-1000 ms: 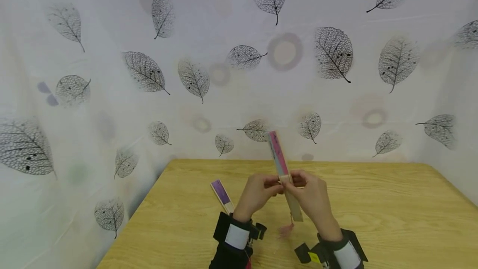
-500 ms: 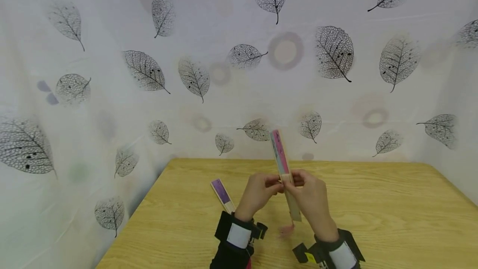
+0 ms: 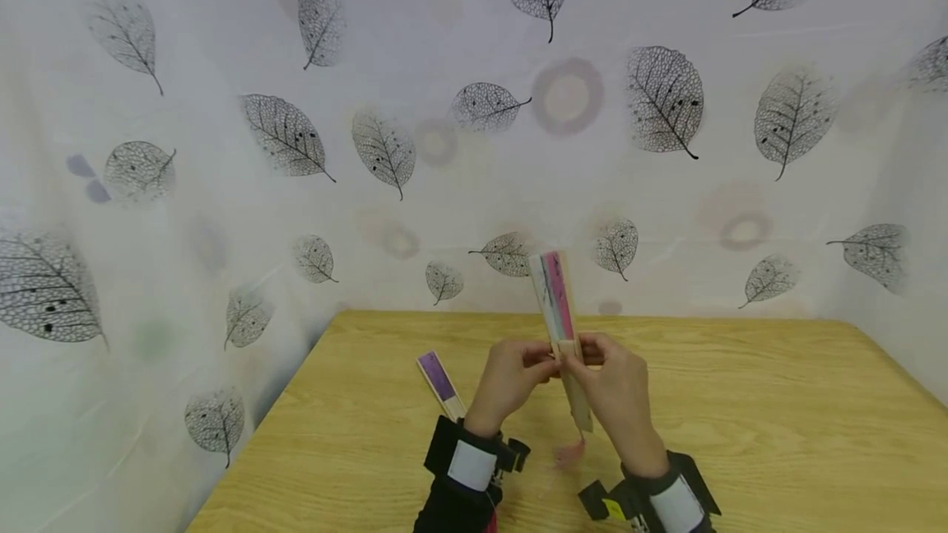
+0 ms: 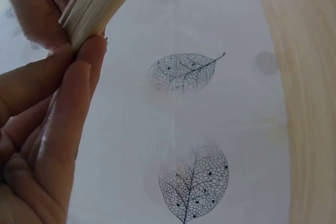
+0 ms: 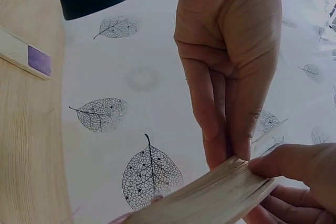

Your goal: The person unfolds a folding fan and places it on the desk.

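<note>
A folding fan with a pink and pale printed leaf is held up over the table, its bamboo sticks slightly spread. My left hand pinches its left side between thumb and fingers, just below the printed part. On the other side, my right hand pinches it with the thumb on the near face. In the left wrist view the fan's sticks run between the fingertips of both hands. A pink tassel hangs from the fan's lower end.
A second folding fan, purple and closed, lies on the wooden table left of my left hand, partly hidden by the wrist. Behind the table hangs a white leaf-print curtain.
The fan has spread a little wider at the top, showing more of the pale leaf beside the pink strip. Both hands keep nearly the same place and grip.
</note>
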`<action>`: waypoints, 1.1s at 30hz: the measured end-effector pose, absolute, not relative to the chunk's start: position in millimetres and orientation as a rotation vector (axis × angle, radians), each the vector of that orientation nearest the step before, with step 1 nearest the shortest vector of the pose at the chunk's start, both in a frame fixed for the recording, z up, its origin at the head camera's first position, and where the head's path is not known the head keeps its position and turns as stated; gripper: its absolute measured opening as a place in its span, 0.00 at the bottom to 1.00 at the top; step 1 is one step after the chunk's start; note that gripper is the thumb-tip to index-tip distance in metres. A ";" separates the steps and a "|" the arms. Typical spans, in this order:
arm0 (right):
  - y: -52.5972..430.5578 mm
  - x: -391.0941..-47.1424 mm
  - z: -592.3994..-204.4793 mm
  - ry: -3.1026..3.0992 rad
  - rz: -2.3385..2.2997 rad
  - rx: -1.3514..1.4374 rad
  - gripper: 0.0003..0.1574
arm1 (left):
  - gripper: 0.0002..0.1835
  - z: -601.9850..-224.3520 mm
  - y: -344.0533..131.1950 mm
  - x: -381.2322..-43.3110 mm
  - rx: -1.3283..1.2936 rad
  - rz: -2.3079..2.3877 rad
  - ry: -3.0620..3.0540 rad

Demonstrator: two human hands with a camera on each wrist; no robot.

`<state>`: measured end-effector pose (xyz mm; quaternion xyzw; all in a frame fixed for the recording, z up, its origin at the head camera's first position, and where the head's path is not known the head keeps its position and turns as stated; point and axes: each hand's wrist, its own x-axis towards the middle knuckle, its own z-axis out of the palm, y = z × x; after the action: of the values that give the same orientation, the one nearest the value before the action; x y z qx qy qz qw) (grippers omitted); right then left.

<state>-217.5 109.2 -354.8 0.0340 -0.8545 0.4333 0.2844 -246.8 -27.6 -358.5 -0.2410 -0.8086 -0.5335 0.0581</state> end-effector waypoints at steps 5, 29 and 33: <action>110.8 -217.2 -354.4 -2.284 1.122 0.059 0.17 | 0.11 -357.6 -26.6 -246.6 -0.709 -1.638 -2.450; 112.2 -218.7 -355.4 -2.267 1.118 0.030 0.17 | 0.08 -355.2 -27.9 -245.8 -0.718 -1.588 -2.454; 113.1 -219.1 -354.7 -2.266 1.118 0.001 0.17 | 0.09 -355.5 -28.4 -245.9 -0.720 -1.584 -2.447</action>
<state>-219.1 113.1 -354.7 0.0005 -0.8548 0.4216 0.3026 -245.9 -28.4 -355.5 -0.2392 -0.8131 -0.5262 0.0695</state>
